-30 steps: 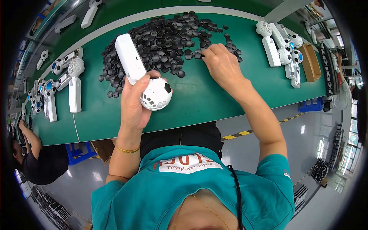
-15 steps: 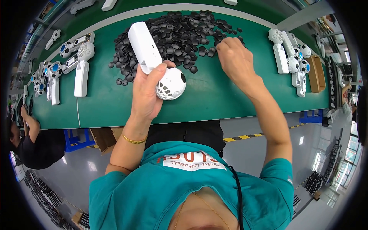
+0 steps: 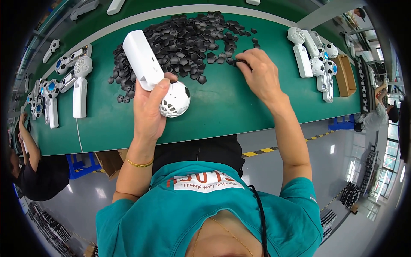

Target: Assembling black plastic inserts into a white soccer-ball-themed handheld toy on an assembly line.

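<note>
My left hand (image 3: 147,103) is wrapped round a white device with a long box-shaped handle (image 3: 143,58) and a ball-shaped head (image 3: 176,100). That head is patterned like a football, with black patches and an open lattice on its lower left. The handle slants up and away over a pile of small black pentagonal pieces (image 3: 184,38). At the pile's right edge, my right hand (image 3: 259,70) is closed in a pinch, with one black pentagonal piece (image 3: 235,62) at its thumb and fingertip. Part of that piece is hidden by the fingers.
The green table (image 3: 218,107) carries similar white devices at left (image 3: 80,96) and right (image 3: 302,60). A brown cardboard tray (image 3: 345,75) lies by the right group. Another person (image 3: 40,171) sits at far left, beside a blue stool (image 3: 81,165).
My right hand has turned, so its thumb and fingertip now show with a black piece between them. My left hand keeps its hold on the white device. The whole view has shifted slightly.
</note>
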Demonstrator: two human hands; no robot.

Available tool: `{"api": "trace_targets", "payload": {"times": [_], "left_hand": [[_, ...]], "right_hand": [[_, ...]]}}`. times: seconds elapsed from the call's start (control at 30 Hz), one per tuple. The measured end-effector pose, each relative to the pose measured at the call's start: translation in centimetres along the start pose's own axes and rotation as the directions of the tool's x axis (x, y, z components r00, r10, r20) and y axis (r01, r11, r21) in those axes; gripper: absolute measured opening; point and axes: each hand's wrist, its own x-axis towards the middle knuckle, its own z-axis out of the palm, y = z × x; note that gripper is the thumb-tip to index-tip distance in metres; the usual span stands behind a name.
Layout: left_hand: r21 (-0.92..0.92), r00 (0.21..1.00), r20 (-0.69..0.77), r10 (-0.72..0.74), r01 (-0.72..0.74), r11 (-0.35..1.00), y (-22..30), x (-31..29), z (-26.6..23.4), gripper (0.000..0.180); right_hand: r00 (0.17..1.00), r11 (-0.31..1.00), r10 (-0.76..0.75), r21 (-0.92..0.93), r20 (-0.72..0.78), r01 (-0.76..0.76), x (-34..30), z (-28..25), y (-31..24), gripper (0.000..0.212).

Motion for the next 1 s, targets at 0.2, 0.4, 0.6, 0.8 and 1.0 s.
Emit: {"api": "trace_targets", "payload": {"times": [0.2, 0.4, 0.6, 0.8, 1.0], "left_hand": [[0.031, 1.000, 0.012, 0.024, -0.025, 0.999, 0.2, 0.6, 0.3, 0.039], [0.129, 0.998, -0.010, 0.061, -0.060, 0.990, -0.5, -0.1, 0.3, 0.042], [0.078, 0.997, -0.006, 0.071, -0.071, 0.994, -0.1, -0.5, 0.7, 0.039], [0.127, 0.991, -0.041, 0.125, -0.119, 0.985, 0.3, 0.7, 0.5, 0.036], [0.200, 0.977, 0.068, 0.201, -0.211, 0.957, -0.6, 0.6, 0.6, 0.040]], "right_hand": [[0.994, 0.995, -0.073, -0.068, 0.075, 0.078, 1.3, 0.6, -0.7, 0.015], [0.971, 0.943, -0.119, -0.282, 0.206, 0.176, 1.7, 1.0, -1.6, 0.008], [0.948, 0.925, -0.007, -0.358, 0.320, 0.127, 2.1, 0.5, -1.8, 0.007], [0.962, 0.732, 0.171, 0.626, 0.212, -0.268, 1.6, -1.6, -5.6, 0.008], [0.886, 0.241, 0.192, 0.855, 0.423, -0.460, 0.8, -1.6, -10.5, 0.007]]}}
